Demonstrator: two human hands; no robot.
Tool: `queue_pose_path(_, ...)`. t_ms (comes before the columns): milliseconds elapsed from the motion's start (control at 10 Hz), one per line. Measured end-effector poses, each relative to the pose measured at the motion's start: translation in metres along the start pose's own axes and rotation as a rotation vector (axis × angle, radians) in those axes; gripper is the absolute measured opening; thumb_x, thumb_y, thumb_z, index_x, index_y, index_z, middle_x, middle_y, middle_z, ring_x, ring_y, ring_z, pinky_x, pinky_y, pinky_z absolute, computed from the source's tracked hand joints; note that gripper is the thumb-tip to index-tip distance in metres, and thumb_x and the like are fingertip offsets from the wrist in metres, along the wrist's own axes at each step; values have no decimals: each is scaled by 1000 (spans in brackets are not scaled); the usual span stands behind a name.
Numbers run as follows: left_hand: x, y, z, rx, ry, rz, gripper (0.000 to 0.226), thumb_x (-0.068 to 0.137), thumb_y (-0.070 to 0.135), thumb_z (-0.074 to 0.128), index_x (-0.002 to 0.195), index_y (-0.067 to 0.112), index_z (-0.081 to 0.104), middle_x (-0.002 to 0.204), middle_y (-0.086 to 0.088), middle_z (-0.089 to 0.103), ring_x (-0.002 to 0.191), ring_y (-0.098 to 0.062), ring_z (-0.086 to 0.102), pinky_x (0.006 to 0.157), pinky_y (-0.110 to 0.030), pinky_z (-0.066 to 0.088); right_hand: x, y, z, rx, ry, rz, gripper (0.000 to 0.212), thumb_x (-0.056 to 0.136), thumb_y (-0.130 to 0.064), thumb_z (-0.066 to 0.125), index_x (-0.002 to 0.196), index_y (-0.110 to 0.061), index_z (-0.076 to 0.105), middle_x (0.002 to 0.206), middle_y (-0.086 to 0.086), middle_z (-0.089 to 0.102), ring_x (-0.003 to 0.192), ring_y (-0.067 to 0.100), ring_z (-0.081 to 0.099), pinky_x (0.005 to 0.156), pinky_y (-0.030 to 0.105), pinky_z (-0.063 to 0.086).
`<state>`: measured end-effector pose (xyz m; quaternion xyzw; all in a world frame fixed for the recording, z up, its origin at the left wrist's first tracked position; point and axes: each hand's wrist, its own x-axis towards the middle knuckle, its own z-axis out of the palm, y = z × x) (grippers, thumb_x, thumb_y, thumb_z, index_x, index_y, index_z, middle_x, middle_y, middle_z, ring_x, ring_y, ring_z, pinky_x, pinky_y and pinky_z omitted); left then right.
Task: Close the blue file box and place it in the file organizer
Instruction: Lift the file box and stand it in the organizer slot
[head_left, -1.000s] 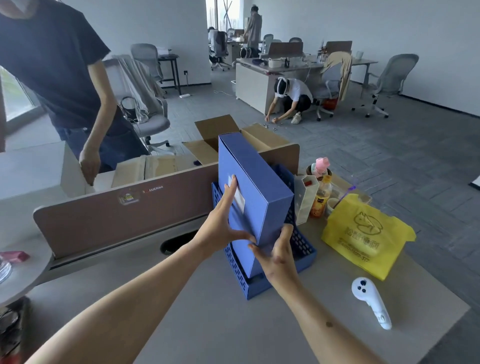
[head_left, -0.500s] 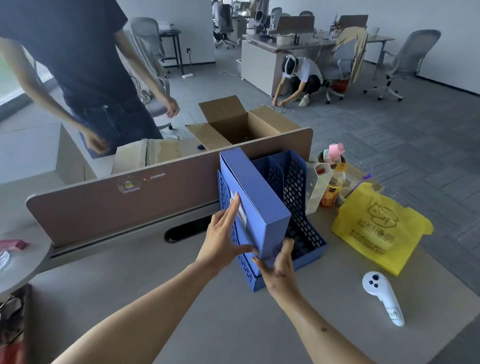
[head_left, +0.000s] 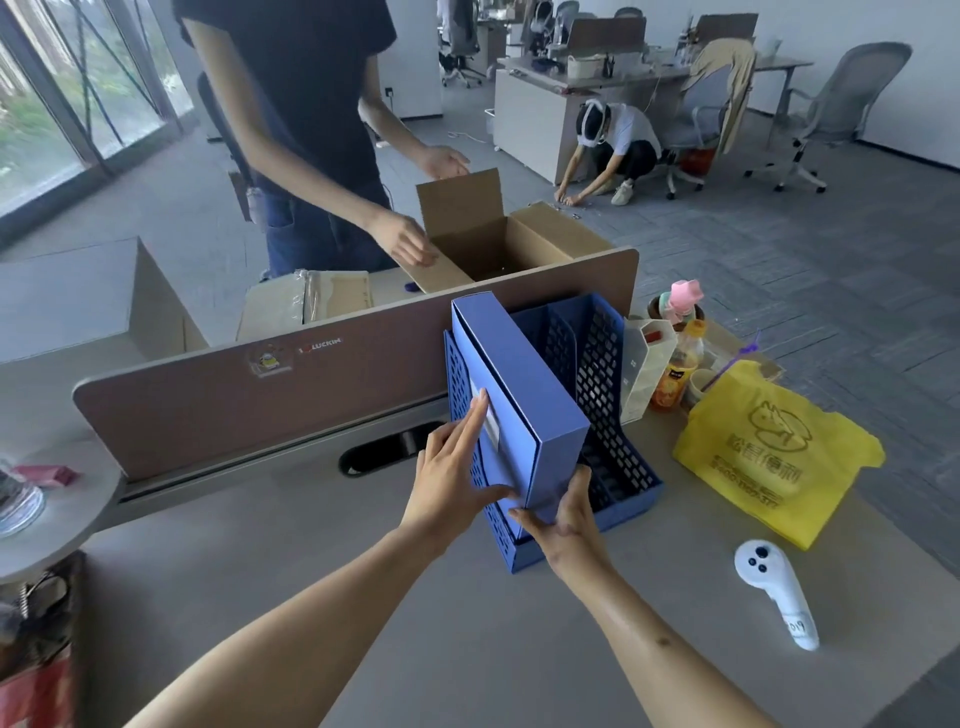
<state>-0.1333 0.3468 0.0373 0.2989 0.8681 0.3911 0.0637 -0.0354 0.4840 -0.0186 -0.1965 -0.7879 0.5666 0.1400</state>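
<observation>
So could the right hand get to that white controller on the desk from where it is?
Probably yes, once it lets go. The right hand is holding the blue file box at its lower corner; the white controller lies to its right on bare desk, nothing between them.

Yellow bag (head_left: 774, 457) lies on the desk (head_left: 363, 597), right of the grip. White controller (head_left: 777, 592) on the desk, right and nearer the camera. Juice bottle (head_left: 675, 371) and pink-capped cup (head_left: 683, 301) stand right and beyond. Brown divider panel (head_left: 260, 389) runs behind. Open cardboard box (head_left: 493, 234) beyond the panel, a person in a dark shirt (head_left: 311, 104) reaching toward it. Another person (head_left: 613, 150) crouches on the floor, far right.
</observation>
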Motion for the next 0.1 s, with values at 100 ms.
queue_pose_path(100,-7,-5,-8,-28,76,2,108,73,31,82,149,49,7,146,19,40,132,-13,30,112,-36,27,1,-27,-17,83,53,-68,98,64,-45,85,139,-29,23,147,-2,36,137,8,37,116,38,34)
